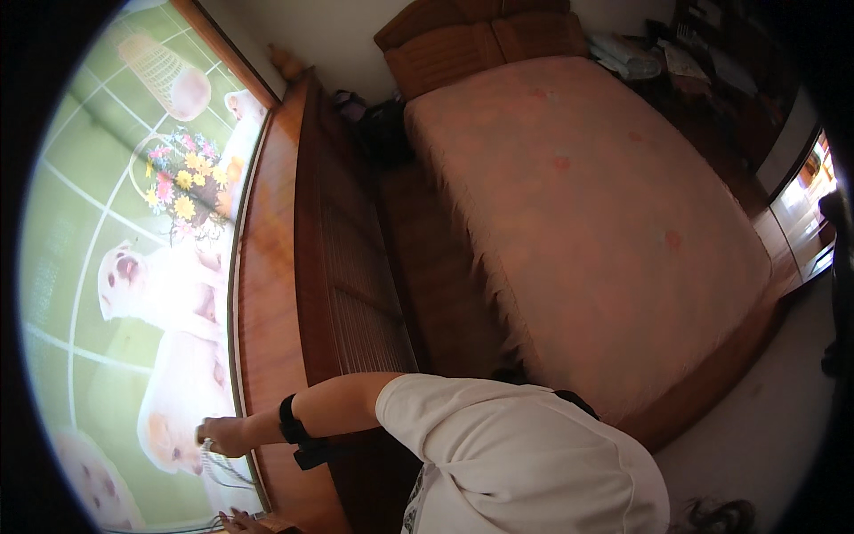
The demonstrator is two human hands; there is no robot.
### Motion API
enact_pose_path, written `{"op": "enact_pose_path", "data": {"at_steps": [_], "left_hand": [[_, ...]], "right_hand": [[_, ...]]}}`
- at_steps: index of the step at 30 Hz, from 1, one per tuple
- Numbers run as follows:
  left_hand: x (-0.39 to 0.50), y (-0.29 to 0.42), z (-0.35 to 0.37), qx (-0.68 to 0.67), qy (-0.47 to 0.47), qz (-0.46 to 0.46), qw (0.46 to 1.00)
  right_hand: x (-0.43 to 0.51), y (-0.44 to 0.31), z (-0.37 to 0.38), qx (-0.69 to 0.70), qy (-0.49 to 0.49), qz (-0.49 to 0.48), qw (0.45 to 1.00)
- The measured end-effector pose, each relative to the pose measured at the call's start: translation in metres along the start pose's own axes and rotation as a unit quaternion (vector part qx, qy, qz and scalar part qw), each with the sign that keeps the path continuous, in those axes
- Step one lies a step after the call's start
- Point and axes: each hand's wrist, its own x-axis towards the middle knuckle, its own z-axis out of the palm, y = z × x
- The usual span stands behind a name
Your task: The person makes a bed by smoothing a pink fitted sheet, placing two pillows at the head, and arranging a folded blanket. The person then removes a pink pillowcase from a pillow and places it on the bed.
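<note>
At the left is a bright, backlit window covering (113,200) printed with puppies, a flower basket and white grid lines. My right hand (227,435) reaches across the wooden sill to its lower part, with fingers closed on a bundle of thin, pale cord (223,467). Strands of it hang in loops from the fist toward the sill. I cannot tell whether the cord is beaded or twisted. At the bottom edge, my left hand (243,522) is partly cut off; its fingers are near a thin line, and whether they grip it is unclear.
A polished wooden sill (267,267) runs along the window above a slatted wooden panel (367,327). A figurine (287,63) stands at its far end. Beyond a strip of floor stands a bed with a pink cover (600,267) and a wooden headboard (454,57). Plastic-wrapped items (627,57) lie beside it.
</note>
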Motion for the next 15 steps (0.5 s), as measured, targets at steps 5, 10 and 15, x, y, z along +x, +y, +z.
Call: {"op": "enact_pose_path", "data": {"at_steps": [5,10,15], "left_hand": [[-0.039,-0.015,0.007,0.015,-0.089,-0.081,0.993],[-0.056,0.021,0.022,-0.399,-0.135,0.059,0.905],[-0.104,0.102,-0.028,-0.381,-0.195,0.288,0.857]], "right_hand": [[-0.05,0.04,0.024,-0.093,-0.082,0.116,0.985],[-0.138,0.026,-0.006,-0.022,0.1,0.115,0.988],[-0.268,0.003,-0.051,-0.055,0.208,0.181,0.96]]}}
